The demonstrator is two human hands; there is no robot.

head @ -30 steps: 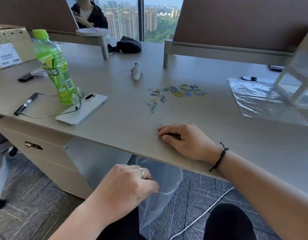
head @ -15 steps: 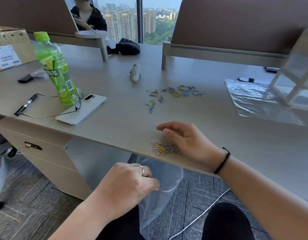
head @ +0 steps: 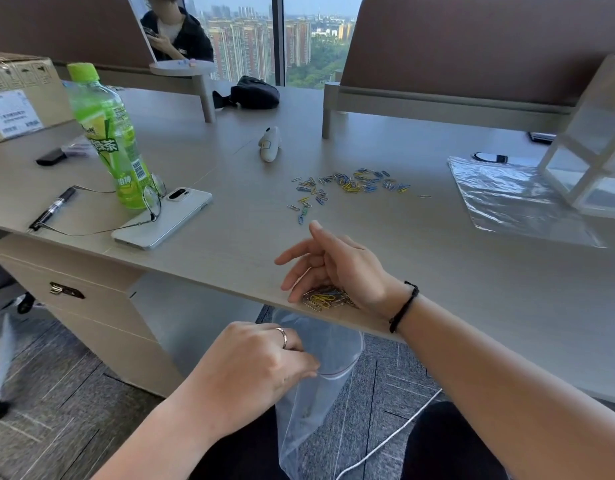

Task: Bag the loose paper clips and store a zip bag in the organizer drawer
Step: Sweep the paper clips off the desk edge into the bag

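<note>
A small heap of paper clips (head: 325, 298) sits at the very lip of the bench (head: 472, 306), under the heel of our right hand (head: 337, 268). The risk, as we judge it: the mouth of the zip bag (head: 320, 379) hangs below the edge and looks narrow, so a quick sweep could send clips past the rim onto the carpet. The bag is limp and thin; held at one point only, its mouth may fold shut as the clips drop.

The clips are small wire loops in yellow, blue and silver, tangled in the heap. A larger scatter of clips (head: 347, 187) lies farther back on the bench, well apart from the heap.

Right hand: fingers spread and mostly straight, gripping nothing, its lower edge against the heap. Left hand (head: 257, 368): fingers curled, pinching the bag's top edge below the bench.

Outward: a second flat bag (head: 513, 199) lies at right, with the white organizer (head: 586, 157) standing on its far corner. At left, a green bottle (head: 107, 136), a phone (head: 164, 220), glasses (head: 150, 202) and a pen (head: 51, 209).
</note>
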